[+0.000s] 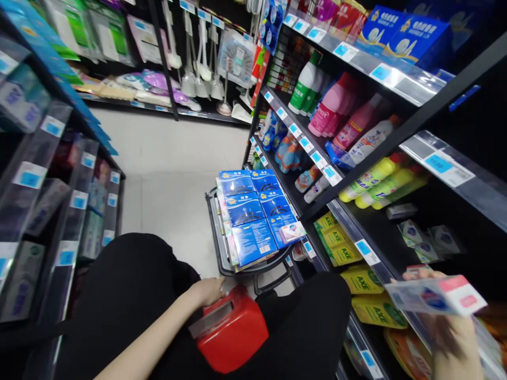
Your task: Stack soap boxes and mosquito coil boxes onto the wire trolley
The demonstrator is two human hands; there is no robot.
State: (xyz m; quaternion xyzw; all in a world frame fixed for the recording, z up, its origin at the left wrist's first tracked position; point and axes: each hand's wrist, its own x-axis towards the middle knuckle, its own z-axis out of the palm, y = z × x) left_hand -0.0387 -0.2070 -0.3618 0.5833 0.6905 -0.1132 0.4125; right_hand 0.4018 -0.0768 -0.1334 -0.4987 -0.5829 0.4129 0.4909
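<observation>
My right hand [455, 338], blurred, is closed around a white and pink soap box [435, 296] in front of the right shelves. My left hand [209, 291] rests between my knees, its fingers curled at the top of a glossy red plastic object [237, 335] with a grey strip along one side; its exact kind is unclear. Ahead of my knees, a dark-framed cart [216, 237] carries stacked blue boxes [249, 243]. One small pink and white box [293, 231] lies on the stack's near right corner.
Right shelves hold yellow AXE packs [358, 279], yellow bottles [372, 182], pink bottles [332, 108] and several soap packs [420, 240]. Boxed goods line the left shelves [65, 232]. Toilet brushes [204, 58] hang at the far end, beyond the pale floor [166, 158].
</observation>
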